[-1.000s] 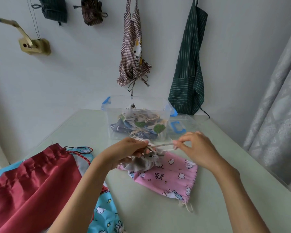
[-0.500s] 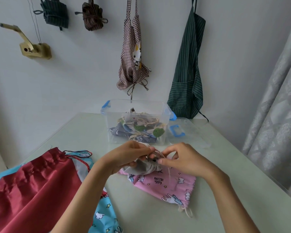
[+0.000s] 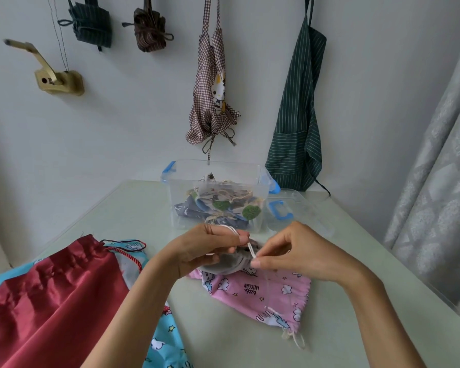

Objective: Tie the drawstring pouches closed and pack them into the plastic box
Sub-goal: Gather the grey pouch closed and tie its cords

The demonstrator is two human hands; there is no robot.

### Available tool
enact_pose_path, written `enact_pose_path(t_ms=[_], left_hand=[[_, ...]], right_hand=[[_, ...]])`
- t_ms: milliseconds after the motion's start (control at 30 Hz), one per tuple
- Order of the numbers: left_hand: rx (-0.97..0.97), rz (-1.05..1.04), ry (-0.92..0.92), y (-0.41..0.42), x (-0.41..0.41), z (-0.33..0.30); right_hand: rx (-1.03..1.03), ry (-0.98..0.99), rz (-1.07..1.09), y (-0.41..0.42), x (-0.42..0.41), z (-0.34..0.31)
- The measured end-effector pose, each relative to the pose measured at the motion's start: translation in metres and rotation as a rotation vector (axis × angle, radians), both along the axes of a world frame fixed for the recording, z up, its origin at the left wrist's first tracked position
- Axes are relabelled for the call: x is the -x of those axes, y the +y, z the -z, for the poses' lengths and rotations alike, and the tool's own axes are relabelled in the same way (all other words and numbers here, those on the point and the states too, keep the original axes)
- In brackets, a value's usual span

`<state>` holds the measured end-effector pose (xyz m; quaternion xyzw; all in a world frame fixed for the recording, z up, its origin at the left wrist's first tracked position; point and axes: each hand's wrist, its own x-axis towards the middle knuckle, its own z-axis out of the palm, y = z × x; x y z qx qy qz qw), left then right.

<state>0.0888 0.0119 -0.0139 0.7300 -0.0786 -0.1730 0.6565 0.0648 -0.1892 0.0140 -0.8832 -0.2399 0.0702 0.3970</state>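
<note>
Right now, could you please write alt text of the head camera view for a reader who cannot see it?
Two bare hands tie a white cord on a small grey fabric pouch: the left hand grips the pouch, the right hand pinches the cord. Beneath lies a pink unicorn-print drawstring pouch; behind, a clear plastic box holds tied pouches on the pale green table.

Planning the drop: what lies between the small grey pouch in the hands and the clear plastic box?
Nothing visible. The small grey pouch is just in front of the open clear plastic box; its lid lies beside it.
</note>
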Motion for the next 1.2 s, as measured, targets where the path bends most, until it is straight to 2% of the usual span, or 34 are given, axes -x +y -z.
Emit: enact_pose_path(t_ms=[167, 267, 333, 433, 600, 667, 800, 900, 1033, 1067, 1167, 1200], left_hand=[[0.010, -0.050, -0.078, 0.002, 0.004, -0.008], [0.031, -0.082, -0.181, 0.000, 0.008, -0.013], [0.009, -0.112, -0.302, 0.001, 0.008, -0.012], [-0.149, -0.192, -0.549, 0.002, 0.005, -0.006], [-0.544, -0.383, -0.831, 0.000, 0.001, 0.007], [-0.593, -0.436, -0.877, -0.002, 0.000, 0.010], [-0.563, -0.475, -0.895, -0.003, -0.001, 0.012], [-0.548, -0.460, -0.899, -0.003, -0.002, 0.012], [-0.539, -0.389, -0.848, -0.001, -0.005, 0.013], [-0.531, -0.356, -0.827, -0.001, -0.005, 0.013], [-0.428, -0.306, -0.785, 0.002, -0.006, 0.011], [-0.388, -0.302, -0.777, 0.004, -0.008, 0.011]], right_hand=[[-0.028, -0.167, 0.143, 0.001, -0.013, 0.014], [-0.046, -0.102, 0.062, 0.006, -0.018, 0.027], [-0.151, -0.045, 0.082, 0.010, -0.018, 0.028], [-0.288, 0.044, 0.098, 0.016, -0.018, 0.028], [-0.268, 0.157, 0.161, 0.023, -0.022, 0.035], [-0.303, 0.190, 0.179, 0.024, -0.021, 0.035], [-0.374, 0.271, 0.132, 0.024, -0.018, 0.035], [-0.430, 0.251, 0.118, 0.027, -0.017, 0.035], [-0.466, 0.097, 0.373, 0.030, -0.021, 0.037], [-0.405, -0.035, 0.458, 0.030, -0.022, 0.039], [-0.023, -0.552, 0.705, 0.026, -0.024, 0.042], [0.025, -0.628, 0.739, 0.021, -0.025, 0.041]])
